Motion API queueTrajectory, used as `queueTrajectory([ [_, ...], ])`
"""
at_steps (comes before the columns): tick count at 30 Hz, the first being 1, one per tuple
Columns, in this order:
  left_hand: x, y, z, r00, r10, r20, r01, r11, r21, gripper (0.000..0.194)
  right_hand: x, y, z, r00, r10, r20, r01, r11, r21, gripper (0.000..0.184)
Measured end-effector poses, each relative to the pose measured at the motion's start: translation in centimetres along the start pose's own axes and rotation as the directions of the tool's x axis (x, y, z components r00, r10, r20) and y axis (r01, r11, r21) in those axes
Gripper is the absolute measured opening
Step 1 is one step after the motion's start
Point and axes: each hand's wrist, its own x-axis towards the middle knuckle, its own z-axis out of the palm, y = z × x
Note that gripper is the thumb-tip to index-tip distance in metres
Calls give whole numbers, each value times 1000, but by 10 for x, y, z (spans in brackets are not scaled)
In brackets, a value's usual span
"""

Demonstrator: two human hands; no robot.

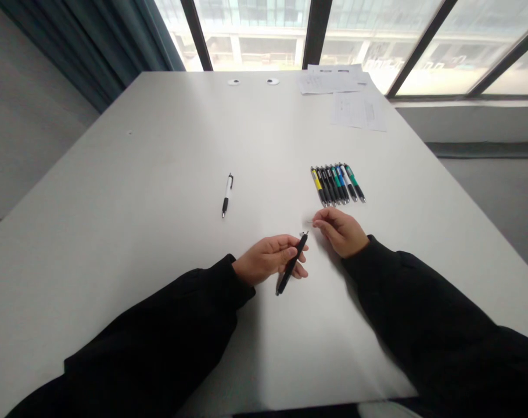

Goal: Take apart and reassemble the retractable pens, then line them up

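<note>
My left hand point(277, 256) grips a black pen point(292, 264) between thumb and fingers, its tip end pointing up and away to the right. A small whitish bit shows beside that upper end. Just right of it, my right hand point(340, 231) has thumb and forefinger pinched together. A faint, blurred pale thing point(308, 222) shows at those fingertips, too small to name. Beyond my right hand lies a row of several pens point(337, 184) in yellow, black, green, blue and white, side by side. A single white pen point(227, 195) with a black grip lies further left.
The white table point(168, 174) reaches to the window wall. Printed papers point(359, 110) lie at its far right corner. Two small white oval pieces with dark spots point(273, 82) sit by the far edge. A blue curtain point(115, 46) hangs at the left.
</note>
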Motion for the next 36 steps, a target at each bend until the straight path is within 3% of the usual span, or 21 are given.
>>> queueTrajectory([
  [4, 0, -1, 0, 1000, -26, 4, 25, 998, 51, 46, -1, 3, -10, 981, 116, 158, -166, 919, 358, 36],
  [10, -2, -2, 0, 999, -51, 9, 51, 995, 81, 42, 1, 1, -23, 955, 84, 285, -225, 830, 511, 41],
  [14, -2, -2, 0, 998, -63, 8, 62, 995, 82, 39, 0, 0, -23, 960, 46, 275, -189, 833, 521, 37],
  [23, -2, -3, -1, 999, -52, 16, 50, 993, 105, 37, 0, 2, -21, 958, 104, 266, -220, 863, 455, 42],
  [36, -1, 2, 4, 997, -76, -6, 77, 987, 140, 40, 0, 1, -20, 954, 13, 299, -130, 918, 376, 41],
])
